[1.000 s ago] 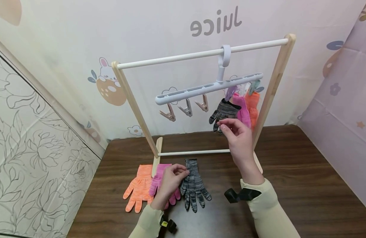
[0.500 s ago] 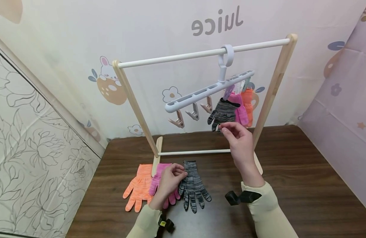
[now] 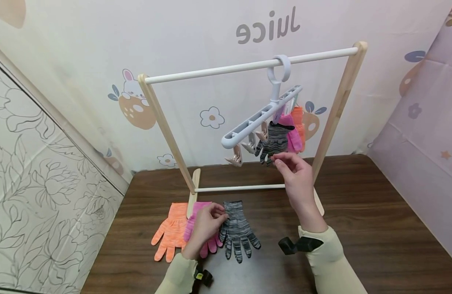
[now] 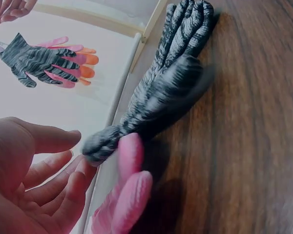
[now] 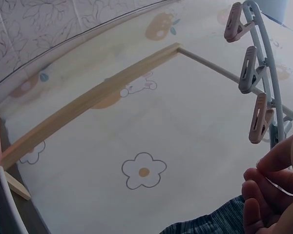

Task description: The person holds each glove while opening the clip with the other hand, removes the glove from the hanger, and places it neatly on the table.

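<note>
A white clip hanger (image 3: 262, 114) hangs from the white rod (image 3: 211, 72) of a wooden rack. Clipped to it are a grey striped glove (image 3: 275, 141), a pink glove (image 3: 295, 136) and an orange glove (image 3: 301, 122). My right hand (image 3: 276, 160) pinches a fingertip of the hanging grey glove (image 5: 210, 224). Empty clips (image 5: 247, 68) dangle from the hanger's near end. On the table lie an orange glove (image 3: 170, 230), a pink glove (image 3: 196, 216) and a second grey striped glove (image 3: 237, 232). My left hand (image 3: 221, 213) pinches that grey glove's cuff (image 4: 100, 146), beside the pink glove (image 4: 129, 195).
The rack's wooden posts and its low white crossbar (image 3: 240, 188) stand on the dark wooden table (image 3: 358, 204). Patterned cloth walls close in behind and at both sides. Bare table shows to the right of the rack.
The hanger has turned on the rod, its empty-clip end swinging rightward and toward me, with the clipped gloves following. The grey glove on the table has slid slightly left under my left hand.
</note>
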Motion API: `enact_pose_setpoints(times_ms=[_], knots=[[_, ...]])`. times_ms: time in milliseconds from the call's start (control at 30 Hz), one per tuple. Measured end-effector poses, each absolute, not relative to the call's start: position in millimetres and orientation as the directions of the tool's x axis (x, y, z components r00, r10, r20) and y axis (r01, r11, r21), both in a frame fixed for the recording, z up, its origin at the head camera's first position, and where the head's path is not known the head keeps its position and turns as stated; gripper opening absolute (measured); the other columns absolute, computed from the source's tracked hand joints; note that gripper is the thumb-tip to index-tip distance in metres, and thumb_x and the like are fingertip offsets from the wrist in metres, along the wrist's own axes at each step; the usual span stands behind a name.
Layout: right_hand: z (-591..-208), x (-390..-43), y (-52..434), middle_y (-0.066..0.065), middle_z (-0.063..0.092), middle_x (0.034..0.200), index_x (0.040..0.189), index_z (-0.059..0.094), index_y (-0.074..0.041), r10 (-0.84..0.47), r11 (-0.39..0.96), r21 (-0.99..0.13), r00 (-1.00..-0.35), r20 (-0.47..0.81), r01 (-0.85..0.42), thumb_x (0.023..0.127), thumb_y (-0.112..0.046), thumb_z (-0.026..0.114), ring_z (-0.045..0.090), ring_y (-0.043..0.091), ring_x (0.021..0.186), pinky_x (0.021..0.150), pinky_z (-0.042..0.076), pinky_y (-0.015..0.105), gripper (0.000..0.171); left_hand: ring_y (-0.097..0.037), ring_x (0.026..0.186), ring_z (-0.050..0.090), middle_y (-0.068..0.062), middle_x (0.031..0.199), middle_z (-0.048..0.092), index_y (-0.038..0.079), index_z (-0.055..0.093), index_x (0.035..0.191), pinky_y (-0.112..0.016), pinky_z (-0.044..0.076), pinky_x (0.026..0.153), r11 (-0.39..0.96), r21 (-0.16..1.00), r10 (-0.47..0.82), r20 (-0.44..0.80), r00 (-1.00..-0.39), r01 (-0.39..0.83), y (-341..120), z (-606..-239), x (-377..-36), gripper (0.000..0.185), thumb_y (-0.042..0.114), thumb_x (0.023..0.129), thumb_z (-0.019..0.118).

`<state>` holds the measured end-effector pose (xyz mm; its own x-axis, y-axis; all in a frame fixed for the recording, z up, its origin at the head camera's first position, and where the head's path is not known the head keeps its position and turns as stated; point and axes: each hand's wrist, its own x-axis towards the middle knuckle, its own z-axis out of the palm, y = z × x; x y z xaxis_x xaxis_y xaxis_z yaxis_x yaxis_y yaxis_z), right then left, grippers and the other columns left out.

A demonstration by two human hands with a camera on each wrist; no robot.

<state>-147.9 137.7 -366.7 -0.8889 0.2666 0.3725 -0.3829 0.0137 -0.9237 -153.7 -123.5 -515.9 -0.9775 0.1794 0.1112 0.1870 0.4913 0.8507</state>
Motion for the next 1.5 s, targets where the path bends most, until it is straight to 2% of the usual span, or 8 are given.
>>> enact_pose_setpoints(times_ms=[233,567,1000,1200,1500], knots=[[-368,-146,142,0.004,0.067,0.103,0.112,0.065,0.007,0.264,0.053,-0.929,-0.892,0.368,-0.367,0.100,-0.011,0.061,0.060,0.022,0.097,0.086,0.049,0.023,0.022,-0.011,0.070,0.060,0.002,0.082,0.067,0.009,0.069,0.094,-0.026,0.052,0.060,0.491,0.854,0.162,0.104,-0.981,0.171,-128,-518,-155,0.009,0.014,0.088,0.075],[-370,-147,147,0.005,0.067,0.104,0.113,0.066,0.006,0.278,0.081,-0.932,-0.890,0.362,-0.354,0.100,-0.012,0.061,0.060,0.020,0.096,0.085,0.049,0.023,0.023,-0.010,0.069,0.058,0.005,0.079,0.065,0.014,0.071,0.090,-0.026,0.049,0.062,0.500,0.851,0.137,0.109,-0.985,0.164,-132,-518,-155,0.007,0.020,0.091,0.072],[-370,-154,154,0.007,0.067,0.105,0.114,0.065,0.007,0.327,0.093,-0.933,-0.874,0.359,-0.348,0.099,-0.012,0.063,0.058,0.020,0.099,0.084,0.046,0.026,0.024,-0.012,0.071,0.059,0.004,0.081,0.066,0.012,0.071,0.092,-0.026,0.050,0.065,0.459,0.874,0.149,0.101,-0.984,0.160,-131,-512,-152,0.007,0.019,0.093,0.070],[-379,-165,159,0.004,0.068,0.103,0.114,0.067,0.006,0.371,0.082,-0.947,-0.872,0.320,-0.312,0.098,-0.011,0.063,0.059,0.016,0.098,0.084,0.045,0.024,0.023,-0.013,0.073,0.059,0.002,0.082,0.066,0.010,0.071,0.093,-0.027,0.050,0.066,0.424,0.889,0.176,0.108,-0.979,0.174,-130,-510,-152,0.010,0.020,0.094,0.069],[-395,-182,170,0.011,0.067,0.122,0.125,0.066,0.000,0.413,0.115,-0.958,-0.865,0.286,-0.262,0.098,-0.010,0.063,0.059,0.012,0.108,0.090,0.047,0.021,0.029,-0.013,0.071,0.060,0.000,0.083,0.066,0.009,0.071,0.095,-0.027,0.051,0.063,0.371,0.912,0.188,0.110,-0.976,0.175,-128,-508,-149,0.011,0.020,0.095,0.069]])
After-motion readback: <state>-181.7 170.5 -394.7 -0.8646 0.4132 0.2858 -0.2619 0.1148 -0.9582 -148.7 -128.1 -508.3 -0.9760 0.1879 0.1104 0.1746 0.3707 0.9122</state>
